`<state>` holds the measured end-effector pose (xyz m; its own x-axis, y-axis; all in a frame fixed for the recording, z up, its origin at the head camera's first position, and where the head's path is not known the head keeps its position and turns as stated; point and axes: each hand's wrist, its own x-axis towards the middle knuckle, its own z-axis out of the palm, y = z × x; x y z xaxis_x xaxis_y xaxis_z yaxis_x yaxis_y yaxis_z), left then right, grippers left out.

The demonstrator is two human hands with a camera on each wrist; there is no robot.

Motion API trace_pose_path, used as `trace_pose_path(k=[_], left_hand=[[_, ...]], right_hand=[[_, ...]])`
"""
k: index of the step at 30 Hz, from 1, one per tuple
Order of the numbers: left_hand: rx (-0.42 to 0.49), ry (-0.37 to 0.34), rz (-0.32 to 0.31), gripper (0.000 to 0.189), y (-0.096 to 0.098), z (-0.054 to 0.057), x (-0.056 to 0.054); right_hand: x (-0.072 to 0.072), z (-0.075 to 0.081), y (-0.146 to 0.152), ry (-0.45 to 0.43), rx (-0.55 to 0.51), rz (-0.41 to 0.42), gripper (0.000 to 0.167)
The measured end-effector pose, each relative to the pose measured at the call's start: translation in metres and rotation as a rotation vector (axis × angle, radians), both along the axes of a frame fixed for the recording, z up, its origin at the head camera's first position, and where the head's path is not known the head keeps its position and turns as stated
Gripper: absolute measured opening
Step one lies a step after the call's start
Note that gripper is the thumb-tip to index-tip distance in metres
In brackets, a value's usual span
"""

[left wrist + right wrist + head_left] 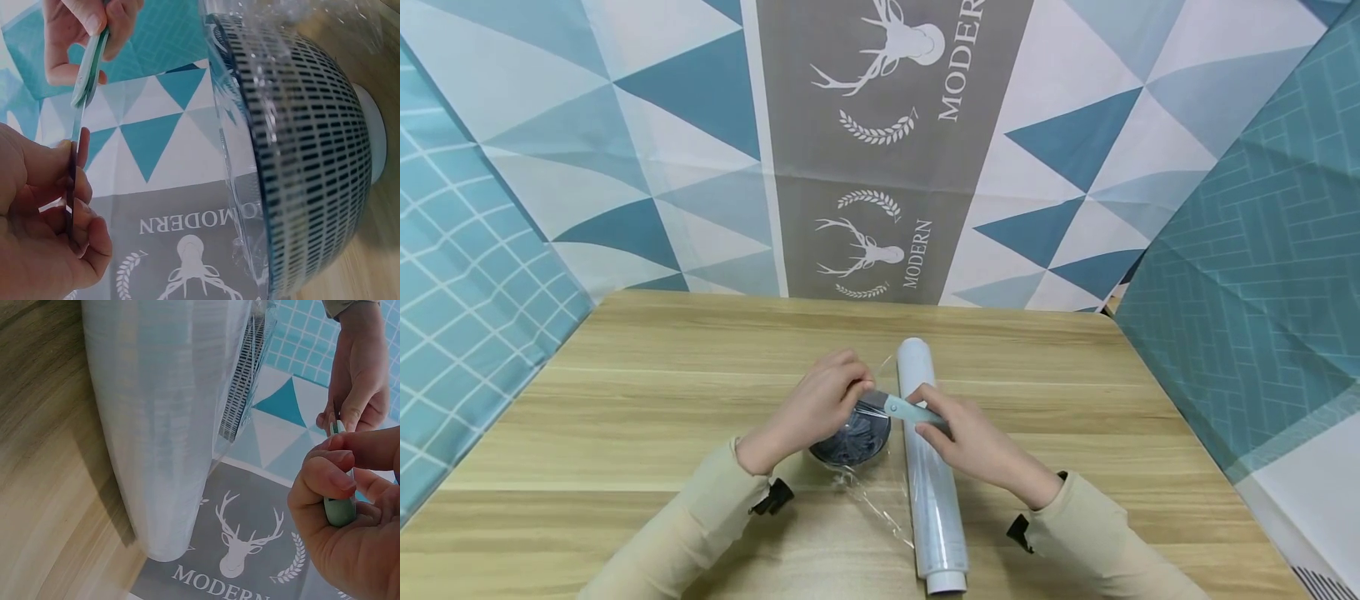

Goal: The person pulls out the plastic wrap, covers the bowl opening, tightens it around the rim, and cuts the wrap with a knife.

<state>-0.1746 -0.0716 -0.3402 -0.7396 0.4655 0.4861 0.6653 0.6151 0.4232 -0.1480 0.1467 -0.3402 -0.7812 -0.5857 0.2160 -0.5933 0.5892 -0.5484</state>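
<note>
My right hand [973,437] grips the pale green handle of a folding knife [904,408]. The fingers and thumb of my left hand [816,408] pinch its metal blade, which shows edge-on in the left wrist view. Below the knife stands a bowl [312,144], dark inside with a dashed dark pattern outside and a white foot. Clear cling film [865,492] lies over the bowl and stretches toward a roll of cling film [936,508]. That roll lies lengthwise on the table, right of the bowl and under my right hand. The blade's tip is hidden by my left fingers.
A wood-grain table [647,400] carries everything. Behind it hangs a patterned cloth [865,183] with triangles and deer heads. Blue-green cloths [1262,275] close off both sides. Each wrist wears a black strap.
</note>
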Motion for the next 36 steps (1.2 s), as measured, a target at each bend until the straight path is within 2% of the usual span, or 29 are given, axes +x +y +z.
trace_pose_path(k=[5, 8, 12, 16, 19, 21, 24, 29, 33, 36], left_hand=[[-0.040, 0.005, 0.003, 0.007, 0.003, 0.001, -0.004], [-0.068, -0.029, 0.004, 0.008, 0.005, 0.004, -0.008], [-0.101, -0.049, -0.002, 0.010, 0.008, 0.009, -0.017], [-0.122, -0.023, -0.009, 0.010, 0.010, 0.013, -0.027], [-0.129, -0.018, -0.001, 0.011, 0.013, 0.016, -0.035], [-0.122, -0.036, 0.022, 0.011, 0.016, 0.017, -0.041], [-0.062, -0.095, 0.083, 0.013, 0.018, 0.017, -0.051], [0.024, -0.207, 0.215, 0.018, 0.013, 0.015, -0.066], [-0.050, -0.318, 0.270, 0.019, 0.011, 0.012, -0.078], [-0.128, -0.411, 0.260, 0.020, 0.011, 0.008, -0.087]], right_hand=[[-0.001, 0.000, 0.002, -0.004, 0.012, -0.009, 0.018], [-0.002, 0.003, 0.003, -0.024, 0.046, -0.024, 0.017], [-0.006, 0.008, 0.004, -0.097, 0.060, -0.035, 0.018], [-0.014, 0.011, 0.002, -0.202, 0.016, -0.053, 0.019], [-0.022, 0.011, 0.000, -0.265, -0.022, -0.098, 0.021], [-0.028, 0.011, 0.000, -0.272, -0.042, -0.136, 0.021], [-0.035, 0.010, 0.000, -0.240, -0.042, -0.204, 0.019], [-0.045, 0.008, 0.000, -0.163, 0.023, -0.296, 0.021], [-0.052, 0.007, 0.000, -0.144, 0.047, -0.352, 0.020], [-0.056, 0.006, -0.003, -0.132, 0.045, -0.387, 0.018]])
